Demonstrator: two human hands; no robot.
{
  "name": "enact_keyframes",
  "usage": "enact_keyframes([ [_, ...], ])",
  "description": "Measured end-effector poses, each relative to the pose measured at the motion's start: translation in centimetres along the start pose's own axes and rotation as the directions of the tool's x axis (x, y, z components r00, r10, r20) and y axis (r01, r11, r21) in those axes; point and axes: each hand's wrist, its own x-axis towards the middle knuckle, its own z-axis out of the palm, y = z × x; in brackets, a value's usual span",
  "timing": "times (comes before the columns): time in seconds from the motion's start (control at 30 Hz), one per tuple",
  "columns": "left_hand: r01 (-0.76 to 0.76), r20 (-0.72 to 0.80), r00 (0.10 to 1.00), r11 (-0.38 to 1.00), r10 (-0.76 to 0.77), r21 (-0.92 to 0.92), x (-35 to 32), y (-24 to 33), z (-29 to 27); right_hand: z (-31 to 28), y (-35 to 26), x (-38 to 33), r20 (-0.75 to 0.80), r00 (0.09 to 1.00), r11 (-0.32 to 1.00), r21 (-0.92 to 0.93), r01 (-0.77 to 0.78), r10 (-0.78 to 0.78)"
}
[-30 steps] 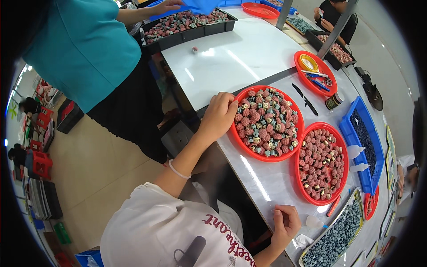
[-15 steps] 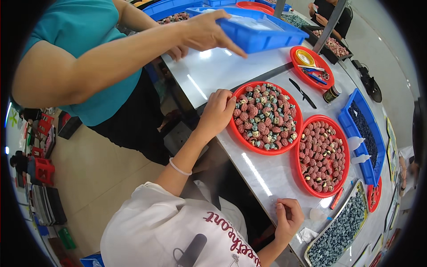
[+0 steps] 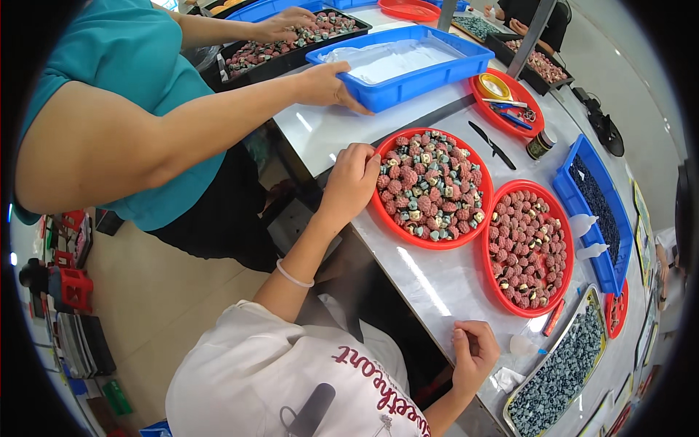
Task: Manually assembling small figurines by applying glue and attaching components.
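Note:
My left hand (image 3: 349, 182) grips the near left rim of a round red tray (image 3: 380, 213), its fingertips on the edge. Pink bumpy berry-like pieces (image 3: 409, 176) fill that tray, mixed with small grey-blue and cream pieces. Touching it on the right is a second round red tray (image 3: 486, 280), holding more pink pieces, some with dark or cream parts. My right hand (image 3: 473, 358) rests at the table's near edge, fingers loosely curled in and nothing visible in them. Close to it lie a small translucent bottle with a blue tip (image 3: 521, 346) and a crumpled white tissue (image 3: 505, 379).
A co-worker in a teal top holds a blue bin (image 3: 429, 81) lined with white, beside a black tray (image 3: 287, 54) of pink pieces. A metal tray of grey-blue pieces (image 3: 557, 375), a blue bin of dark pieces (image 3: 601, 211), a black knife (image 3: 491, 146) and a red tool tray (image 3: 510, 102) stand around.
The co-worker's blue bin has come down and levelled out, and their other hand now reaches over the black tray of pink pieces. My hands have barely moved.

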Motion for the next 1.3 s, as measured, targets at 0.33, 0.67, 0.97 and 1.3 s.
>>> enact_keyframes([
  [0.33, 0.008, 0.013, 1.000, 1.000, -0.008, 0.019, 0.09, -0.02, -0.02, 0.02, 0.16, 0.03, -0.001, 1.000, 1.000, -0.003, 0.005, -0.005],
  [0.67, -0.022, -0.011, 1.000, 1.000, 0.022, 0.008, -0.05, -0.19, 0.15, 0.01, -0.04, -0.09, -0.008, 1.000, 1.000, 0.000, -0.010, 0.010],
  [0.97, 0.088, 0.054, 0.995, 0.996, -0.087, -0.018, 0.19, -0.18, -0.31, 0.20, -0.47, 0.04, -0.012, 0.999, 0.999, 0.014, -0.029, 0.030],
  [1.3, 0.076, 0.063, 0.995, 0.997, -0.075, -0.007, 0.34, -0.69, 0.11, 0.15, -0.34, -0.04, -0.021, 0.999, 0.999, 0.022, -0.039, 0.040],
])
